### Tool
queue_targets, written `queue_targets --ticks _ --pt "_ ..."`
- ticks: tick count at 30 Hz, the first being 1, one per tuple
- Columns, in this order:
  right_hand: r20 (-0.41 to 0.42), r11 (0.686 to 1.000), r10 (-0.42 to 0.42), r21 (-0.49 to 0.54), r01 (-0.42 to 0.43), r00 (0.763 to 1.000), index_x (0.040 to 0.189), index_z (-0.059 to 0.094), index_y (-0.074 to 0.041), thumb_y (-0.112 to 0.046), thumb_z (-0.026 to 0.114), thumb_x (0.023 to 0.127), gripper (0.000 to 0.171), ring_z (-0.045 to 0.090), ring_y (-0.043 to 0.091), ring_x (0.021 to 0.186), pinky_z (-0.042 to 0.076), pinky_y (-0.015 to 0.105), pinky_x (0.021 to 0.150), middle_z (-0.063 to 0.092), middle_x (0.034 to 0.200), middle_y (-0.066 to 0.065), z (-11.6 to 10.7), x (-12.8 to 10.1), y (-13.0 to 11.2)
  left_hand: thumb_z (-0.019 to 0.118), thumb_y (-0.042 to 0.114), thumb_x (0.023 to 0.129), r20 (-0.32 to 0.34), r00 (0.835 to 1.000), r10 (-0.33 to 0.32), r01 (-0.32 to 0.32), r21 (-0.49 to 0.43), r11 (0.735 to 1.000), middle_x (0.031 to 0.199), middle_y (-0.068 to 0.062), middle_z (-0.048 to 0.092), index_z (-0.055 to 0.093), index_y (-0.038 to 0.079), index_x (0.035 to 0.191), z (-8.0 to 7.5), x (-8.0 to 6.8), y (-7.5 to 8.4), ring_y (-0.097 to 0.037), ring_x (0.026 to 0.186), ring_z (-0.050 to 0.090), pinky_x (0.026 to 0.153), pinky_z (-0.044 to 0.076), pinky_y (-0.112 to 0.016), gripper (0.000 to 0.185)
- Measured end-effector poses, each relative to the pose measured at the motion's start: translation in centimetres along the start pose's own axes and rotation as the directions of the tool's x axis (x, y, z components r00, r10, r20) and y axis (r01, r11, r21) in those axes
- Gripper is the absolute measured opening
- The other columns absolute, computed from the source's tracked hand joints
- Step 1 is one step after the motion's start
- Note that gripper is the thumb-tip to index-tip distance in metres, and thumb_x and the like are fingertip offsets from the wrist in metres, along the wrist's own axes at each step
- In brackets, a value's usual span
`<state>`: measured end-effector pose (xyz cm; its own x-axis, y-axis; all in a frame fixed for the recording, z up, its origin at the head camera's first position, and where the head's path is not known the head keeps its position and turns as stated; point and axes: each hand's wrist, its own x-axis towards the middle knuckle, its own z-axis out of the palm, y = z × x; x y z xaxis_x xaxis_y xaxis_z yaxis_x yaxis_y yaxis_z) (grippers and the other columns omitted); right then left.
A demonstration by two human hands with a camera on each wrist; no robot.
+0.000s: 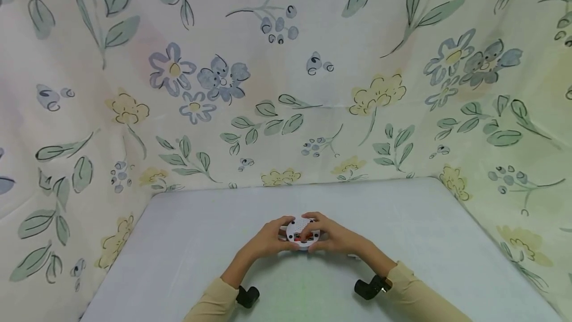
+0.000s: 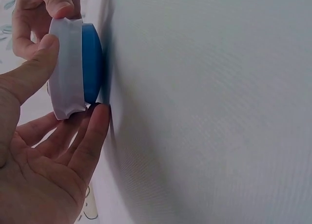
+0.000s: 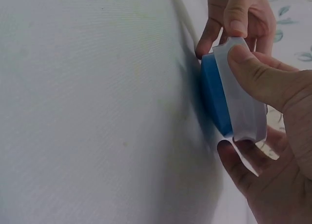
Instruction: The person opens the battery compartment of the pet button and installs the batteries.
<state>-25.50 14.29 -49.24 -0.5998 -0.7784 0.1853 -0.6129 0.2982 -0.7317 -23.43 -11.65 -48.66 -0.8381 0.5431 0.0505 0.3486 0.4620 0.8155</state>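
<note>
A round white device (image 1: 295,225) with a blue face (image 2: 91,63) lies blue side down at the middle of the table. Red batteries (image 1: 297,237) show in an uncovered compartment on its upper white side. My left hand (image 1: 268,238) holds its left edge, thumb at the near side and fingers round the far side. From the right, my right hand (image 1: 336,236) grips the rim between thumb and fingers, one finger bent over the battery compartment. In the right wrist view the white rim (image 3: 241,100) sits between both hands; the batteries are hidden there.
A small white piece (image 1: 353,256) lies on the table (image 1: 214,222), partly hidden under the right forearm. Black wrist cameras (image 1: 248,296) sit on both wrists. Floral cloth (image 1: 286,128) hangs behind the table and along its sides.
</note>
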Motion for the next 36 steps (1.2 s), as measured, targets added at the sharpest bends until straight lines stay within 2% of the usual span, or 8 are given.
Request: queue_targets --ticks 5,10,13,15,19,28,36 --pt "-0.057 0.998 0.049 0.053 -0.046 0.997 0.122 0.065 -0.023 -0.022 0.083 0.086 0.04 0.042 0.036 0.136 0.052 0.039 0.094 0.036 0.155 0.02 0.1 -0.5 0.3 0.084 0.019 0.087 -0.014 1.0 0.0 0.0 -0.01 1.0 0.138 -0.019 0.056 0.047 -0.004 0.146 0.0 -0.1 0.1 -0.034 0.112 0.064 0.084 0.057 -0.037 0.074" --pt "-0.137 0.99 0.088 0.121 -0.072 0.987 0.139 0.054 -0.014 -0.022 0.084 0.087 0.06 0.053 0.031 0.126 0.052 0.043 0.094 0.046 0.148 0.013 -0.5 -1.5 1.0 0.087 0.019 0.084 -0.02 0.999 -0.04 0.04 -0.039 0.998 0.134 -0.017 0.058 0.049 -0.001 0.145 0.1 -0.1 0.2 -0.031 0.11 0.065 0.084 0.057 -0.036 0.074" --pt "-0.175 0.987 0.094 0.147 -0.068 0.98 0.141 0.052 -0.004 -0.02 0.081 0.09 0.061 0.058 0.032 0.121 0.052 0.046 0.094 0.053 0.142 0.014 -1.4 -2.3 1.5 0.088 0.021 0.083 -0.024 0.997 -0.068 0.067 -0.043 0.997 0.133 -0.016 0.059 0.05 0.001 0.146 0.2 0.0 0.2 -0.03 0.11 0.065 0.084 0.056 -0.036 0.075" --pt "-0.205 0.985 0.09 0.165 -0.057 0.975 0.139 0.052 0.001 -0.016 0.08 0.091 0.058 0.059 0.037 0.118 0.053 0.048 0.093 0.054 0.138 0.02 -2.0 -2.9 1.8 0.088 0.021 0.083 -0.027 0.997 -0.074 0.073 -0.042 0.996 0.134 -0.016 0.058 0.05 0.001 0.146 0.2 -0.1 0.2 -0.03 0.11 0.064 0.085 0.056 -0.036 0.076" --pt "-0.249 0.983 0.098 0.173 -0.055 0.963 0.136 0.052 0.006 -0.012 0.079 0.091 0.055 0.059 0.043 0.116 0.053 0.052 0.092 0.055 0.134 0.027 -3.3 -4.3 2.2 0.088 0.022 0.082 -0.03 0.997 -0.071 0.07 -0.032 0.997 0.134 -0.017 0.058 0.05 0.001 0.146 0.2 -0.1 0.2 -0.03 0.111 0.064 0.085 0.056 -0.036 0.078" --pt "-0.283 0.988 0.121 0.131 -0.086 0.952 0.136 0.053 0.005 -0.014 0.08 0.09 0.057 0.06 0.041 0.113 0.053 0.051 0.092 0.057 0.13 0.024 -4.8 -6.9 3.1 0.088 0.022 0.083 -0.027 0.997 -0.07 0.069 -0.018 0.997 0.134 -0.018 0.058 0.05 0.001 0.146 0.2 -0.1 0.3 -0.03 0.111 0.064 0.086 0.056 -0.037 0.077" --pt "-0.278 0.992 0.127 0.027 -0.124 0.952 0.135 0.055 0.003 -0.022 0.084 0.088 0.061 0.061 0.039 0.111 0.053 0.045 0.091 0.06 0.128 0.02 -5.1 -8.6 3.0 0.088 0.023 0.083 -0.027 0.997 -0.074 0.073 -0.02 0.997 0.134 -0.018 0.058 0.049 0.001 0.146 0.1 -0.1 0.4 -0.031 0.112 0.064 0.086 0.056 -0.038 0.077"
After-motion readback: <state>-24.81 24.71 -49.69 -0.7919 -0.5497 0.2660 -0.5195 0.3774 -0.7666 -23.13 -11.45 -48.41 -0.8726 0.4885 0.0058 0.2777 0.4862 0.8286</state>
